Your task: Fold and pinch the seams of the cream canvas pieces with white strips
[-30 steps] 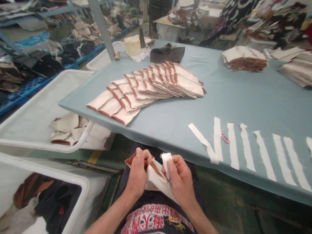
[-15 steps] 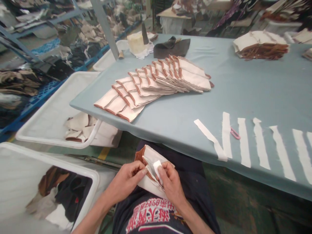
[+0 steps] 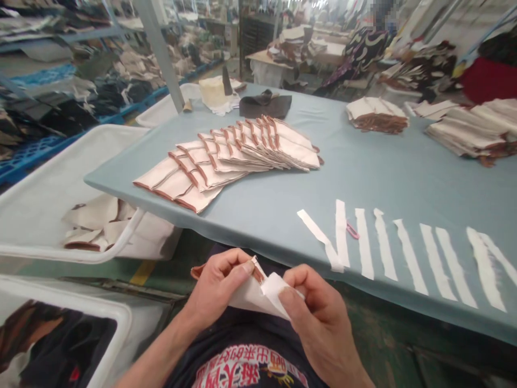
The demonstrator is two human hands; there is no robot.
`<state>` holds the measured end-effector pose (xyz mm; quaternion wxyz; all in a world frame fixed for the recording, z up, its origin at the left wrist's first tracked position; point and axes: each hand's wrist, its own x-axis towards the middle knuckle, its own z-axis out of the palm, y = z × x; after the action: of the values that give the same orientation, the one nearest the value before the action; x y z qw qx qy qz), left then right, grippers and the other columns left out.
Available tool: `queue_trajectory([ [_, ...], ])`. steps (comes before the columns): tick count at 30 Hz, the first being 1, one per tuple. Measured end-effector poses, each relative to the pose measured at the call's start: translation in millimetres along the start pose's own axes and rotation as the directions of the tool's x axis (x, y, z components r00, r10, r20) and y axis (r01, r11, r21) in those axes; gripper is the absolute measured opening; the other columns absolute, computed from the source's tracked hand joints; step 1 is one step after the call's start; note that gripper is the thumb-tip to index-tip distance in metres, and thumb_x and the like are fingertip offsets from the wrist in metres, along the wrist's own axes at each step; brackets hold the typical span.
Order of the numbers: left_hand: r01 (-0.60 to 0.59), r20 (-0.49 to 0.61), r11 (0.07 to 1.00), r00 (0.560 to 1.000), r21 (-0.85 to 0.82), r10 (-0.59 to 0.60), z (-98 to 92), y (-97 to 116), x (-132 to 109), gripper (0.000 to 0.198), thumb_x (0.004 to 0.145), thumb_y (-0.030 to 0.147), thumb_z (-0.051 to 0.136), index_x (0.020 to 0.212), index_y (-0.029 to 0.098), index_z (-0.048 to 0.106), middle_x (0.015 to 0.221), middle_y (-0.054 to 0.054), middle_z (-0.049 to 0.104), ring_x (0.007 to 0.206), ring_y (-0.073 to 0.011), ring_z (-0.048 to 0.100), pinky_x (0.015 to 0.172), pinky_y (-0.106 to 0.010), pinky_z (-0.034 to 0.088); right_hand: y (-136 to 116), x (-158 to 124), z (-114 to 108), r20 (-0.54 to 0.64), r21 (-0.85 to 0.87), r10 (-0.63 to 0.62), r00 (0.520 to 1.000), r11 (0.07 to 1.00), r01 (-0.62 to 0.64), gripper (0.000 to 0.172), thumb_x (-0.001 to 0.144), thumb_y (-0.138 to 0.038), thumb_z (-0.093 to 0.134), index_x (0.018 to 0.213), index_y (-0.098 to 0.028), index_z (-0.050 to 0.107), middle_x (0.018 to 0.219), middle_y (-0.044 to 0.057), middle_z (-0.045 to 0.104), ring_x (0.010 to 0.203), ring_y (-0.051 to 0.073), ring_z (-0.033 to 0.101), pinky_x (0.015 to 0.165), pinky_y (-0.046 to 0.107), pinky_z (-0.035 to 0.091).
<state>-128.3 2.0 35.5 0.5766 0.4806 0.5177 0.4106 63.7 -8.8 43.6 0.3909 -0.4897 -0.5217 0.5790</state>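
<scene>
Above my lap, my left hand [image 3: 222,283] pinches the edge of a cream fabric piece [image 3: 249,299] with a brown inner side. My right hand [image 3: 313,304] is closed, thumb and fingers pressing a white fabric strip [image 3: 273,285] against that same edge. Part of the cream piece is hidden behind my hands. On the table beyond them, a fanned row of cream fabric pieces [image 3: 226,153] with brown edges lies overlapped. To the right, several white strips [image 3: 365,242] are laid out along the table's front edge, a pink clip-like item [image 3: 353,231] among them.
The blue-green covered table [image 3: 262,215] has stacks of cream and brown pieces [image 3: 377,114] at the back right. A dark cloth [image 3: 265,105] lies at its far side. White bins [image 3: 121,318] stand to the left, holding fabric. A person [image 3: 369,43] is in the background.
Both hands have come up closer to the table edge with the cream piece, now tilted. The white strip has been brought to its edge. The view has shifted right and up.
</scene>
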Motion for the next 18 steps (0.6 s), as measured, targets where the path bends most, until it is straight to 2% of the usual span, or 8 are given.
queue_trajectory([
  [3, -0.025, -0.011, 0.997, 1.000, -0.070, 0.024, 6.7, 9, 4, 0.035, 0.090, 0.044, 0.064, 0.072, 0.015, 0.067, 0.066, 0.000, 0.059, 0.060, -0.0122, 0.045, 0.057, -0.023, 0.035, -12, 1, 3, -0.050, -0.046, 0.007, 0.999, 0.999, -0.009, 0.034, 0.094, -0.051, 0.065, 0.081, -0.020, 0.058, 0.058, -0.006, 0.046, 0.049, 0.009, 0.033, 0.045, 0.022, 0.026],
  [6, -0.029, -0.043, 0.989, 0.999, -0.143, 0.023, 13.0, 15, 6, 0.034, 0.088, 0.042, 0.066, 0.068, 0.015, 0.067, 0.075, -0.002, 0.064, 0.066, -0.0131, 0.048, 0.060, -0.023, 0.038, -14, 0, 3, -0.097, -0.101, 0.021, 0.995, 0.994, -0.031, 0.034, 0.094, -0.052, 0.063, 0.081, -0.021, 0.057, 0.057, -0.006, 0.049, 0.049, 0.010, 0.038, 0.045, 0.022, 0.028],
  [8, -0.016, -0.036, 0.983, 0.999, -0.182, 0.009, 15.4, 18, 7, 0.032, 0.089, 0.039, 0.065, 0.068, 0.015, 0.068, 0.079, -0.003, 0.067, 0.067, -0.0128, 0.050, 0.061, -0.023, 0.039, -20, -4, -1, -0.153, -0.161, -0.014, 0.988, 0.987, -0.011, 0.035, 0.094, -0.053, 0.064, 0.080, -0.021, 0.058, 0.055, -0.005, 0.049, 0.047, 0.010, 0.038, 0.044, 0.022, 0.027],
  [11, 0.030, 0.014, 0.977, 1.000, -0.211, -0.028, 16.8, 21, 7, 0.033, 0.091, 0.040, 0.064, 0.071, 0.015, 0.072, 0.067, 0.000, 0.062, 0.060, -0.0109, 0.045, 0.056, -0.022, 0.036, -34, -9, -6, -0.234, -0.240, -0.074, 0.969, 0.971, 0.016, 0.033, 0.092, -0.050, 0.066, 0.078, -0.021, 0.060, 0.054, -0.006, 0.048, 0.047, 0.010, 0.036, 0.044, 0.023, 0.027],
  [15, 0.067, -0.009, 0.982, 0.997, -0.179, -0.070, 18.6, 26, 7, 0.034, 0.087, 0.044, 0.066, 0.070, 0.014, 0.069, 0.056, 0.003, 0.052, 0.054, -0.0092, 0.038, 0.051, -0.021, 0.029, -41, -1, -3, -0.146, -0.307, -0.088, 0.985, 0.951, 0.040, 0.029, 0.093, -0.044, 0.063, 0.076, -0.021, 0.060, 0.053, -0.006, 0.050, 0.047, 0.010, 0.039, 0.045, 0.023, 0.030],
  [18, 0.086, -0.023, 0.990, 0.996, -0.113, -0.089, 19.1, 29, 9, 0.037, 0.085, 0.045, 0.066, 0.064, 0.015, 0.063, 0.055, 0.004, 0.047, 0.053, -0.0089, 0.034, 0.050, -0.021, 0.027, -35, 8, 3, -0.170, -0.342, -0.053, 0.984, 0.940, -0.009, 0.027, 0.093, -0.043, 0.061, 0.076, -0.022, 0.058, 0.055, -0.006, 0.053, 0.049, 0.011, 0.041, 0.047, 0.024, 0.030],
])
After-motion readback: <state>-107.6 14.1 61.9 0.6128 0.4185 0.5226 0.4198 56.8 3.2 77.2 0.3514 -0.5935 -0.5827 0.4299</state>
